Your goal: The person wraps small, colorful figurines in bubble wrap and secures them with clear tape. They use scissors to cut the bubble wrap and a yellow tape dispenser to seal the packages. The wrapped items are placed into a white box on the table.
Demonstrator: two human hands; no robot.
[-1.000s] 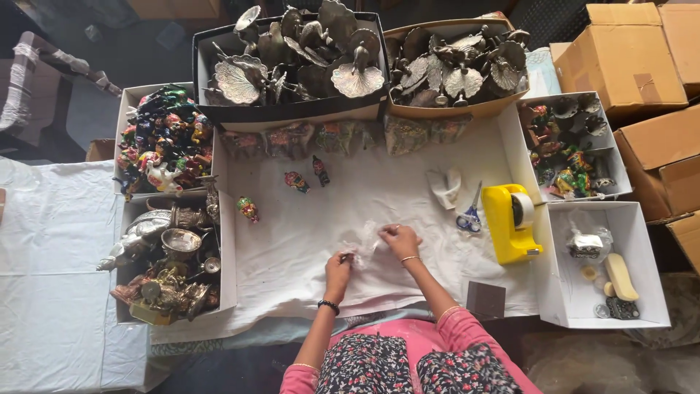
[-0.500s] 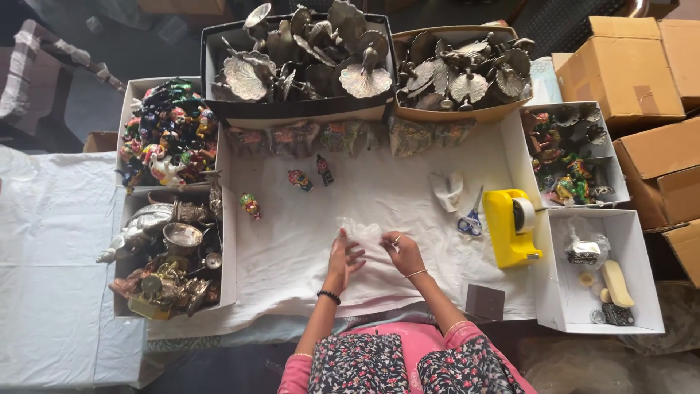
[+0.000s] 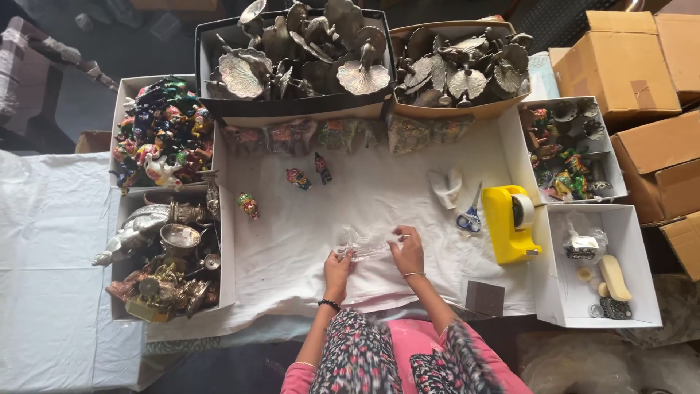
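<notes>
head view, looking straight down: i see my left hand (image 3: 337, 268) and right hand (image 3: 408, 252) close together over the white-covered surface (image 3: 379, 197), fingers pinched on a piece of clear crinkled wrap (image 3: 361, 248) that lies on the cloth between them; whether anything sits inside it i cannot tell. both hands are mostly closed around its ends.

containers ring the work spot. at the far edge a black box (image 3: 292, 109) holds silvery metal leaf-shaped dishes, and beside it a brown box (image 3: 445, 109) holds more of the same. to my left a white box (image 3: 120, 102) is packed with brightly painted figurines, and below it another white box (image 3: 226, 248) carries mixed metal bowls and brass pieces. to my right a small white box (image 3: 521, 157) holds painted and grey figurines; the larger white box (image 3: 547, 292) nearer me holds a wrapped item and a few small bits.

a yellow tape dispenser (image 3: 510, 222) and scissors (image 3: 470, 215) lie just right of my hands. three loose painted figurines (image 3: 297, 177) stand farther up the cloth.
</notes>
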